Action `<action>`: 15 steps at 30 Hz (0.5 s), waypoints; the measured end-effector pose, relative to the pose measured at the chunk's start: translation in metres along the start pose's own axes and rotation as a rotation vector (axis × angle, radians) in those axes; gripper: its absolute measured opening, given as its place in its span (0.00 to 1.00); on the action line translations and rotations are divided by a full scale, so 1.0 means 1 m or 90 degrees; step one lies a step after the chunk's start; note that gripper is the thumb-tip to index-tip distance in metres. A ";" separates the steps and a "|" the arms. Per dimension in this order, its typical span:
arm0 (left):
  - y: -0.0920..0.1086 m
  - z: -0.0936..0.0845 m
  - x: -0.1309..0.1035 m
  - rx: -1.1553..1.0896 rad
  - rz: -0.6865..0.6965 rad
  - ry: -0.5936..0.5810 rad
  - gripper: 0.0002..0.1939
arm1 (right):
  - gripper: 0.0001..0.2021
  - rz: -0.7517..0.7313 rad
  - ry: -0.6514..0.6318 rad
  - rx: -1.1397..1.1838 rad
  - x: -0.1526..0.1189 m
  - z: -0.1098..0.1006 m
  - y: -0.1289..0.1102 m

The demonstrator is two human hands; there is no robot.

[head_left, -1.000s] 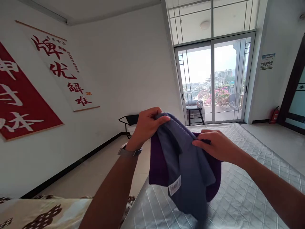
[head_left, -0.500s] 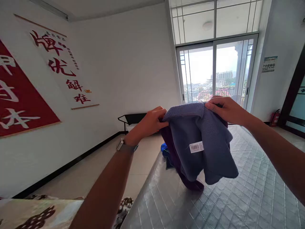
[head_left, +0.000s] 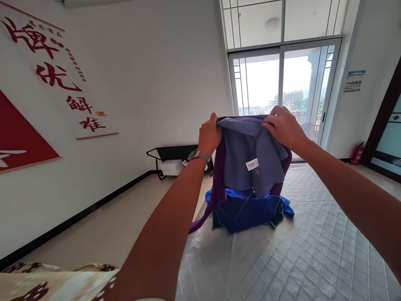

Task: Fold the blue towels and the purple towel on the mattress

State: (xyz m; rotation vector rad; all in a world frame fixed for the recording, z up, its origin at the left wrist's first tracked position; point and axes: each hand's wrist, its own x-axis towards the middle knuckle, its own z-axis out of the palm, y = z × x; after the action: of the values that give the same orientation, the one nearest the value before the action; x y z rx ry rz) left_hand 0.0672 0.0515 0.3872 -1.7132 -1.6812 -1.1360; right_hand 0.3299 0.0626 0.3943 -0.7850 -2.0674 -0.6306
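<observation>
My left hand (head_left: 209, 134) pinches the upper left corner of a soft grey-blue cloth (head_left: 238, 154) with a white barcode label (head_left: 252, 164). The upper right of the same cloth is gripped by my right hand (head_left: 283, 127). Behind it and along its sides hangs a purple cloth (head_left: 219, 175); a narrow purple strip trails to the lower left. Whether the two are one piece I cannot tell. Below and just beyond, a crumpled blue cloth (head_left: 247, 213) with green stitched edges lies on the silver quilted surface (head_left: 282, 259).
A black metal rack (head_left: 180, 152) with white boxes (head_left: 171, 168) stands by the left wall. At the lower left is a patterned blanket (head_left: 62, 284). Beyond are sliding glass doors (head_left: 282, 83) and a fire extinguisher (head_left: 357, 154). Scrolls (head_left: 53, 75) hang on the left wall.
Both hands have risen with the cloth, which now hangs more upright and farther from me. More of the purple cloth and the blue cloth shows. The view has shifted a little.
</observation>
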 end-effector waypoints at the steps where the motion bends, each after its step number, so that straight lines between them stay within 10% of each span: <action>1: -0.004 0.015 -0.004 -0.034 -0.022 0.016 0.12 | 0.14 0.014 -0.002 0.008 -0.004 0.010 0.001; 4: -0.018 0.061 -0.046 -0.091 -0.088 -0.034 0.12 | 0.12 0.041 -0.082 0.056 -0.037 0.048 -0.002; 10: -0.046 0.112 -0.213 -0.104 -0.057 -0.351 0.09 | 0.10 0.059 -0.443 0.107 -0.173 0.118 -0.026; 15: -0.084 0.101 -0.311 -0.070 0.011 -0.348 0.15 | 0.13 0.115 -0.350 0.153 -0.265 0.115 -0.053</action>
State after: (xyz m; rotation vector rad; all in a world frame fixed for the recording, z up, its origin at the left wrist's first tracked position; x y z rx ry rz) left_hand 0.0399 -0.0327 0.0617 -2.2504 -1.9291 -0.8041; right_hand 0.3578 0.0220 0.1049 -1.0706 -2.4621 -0.0566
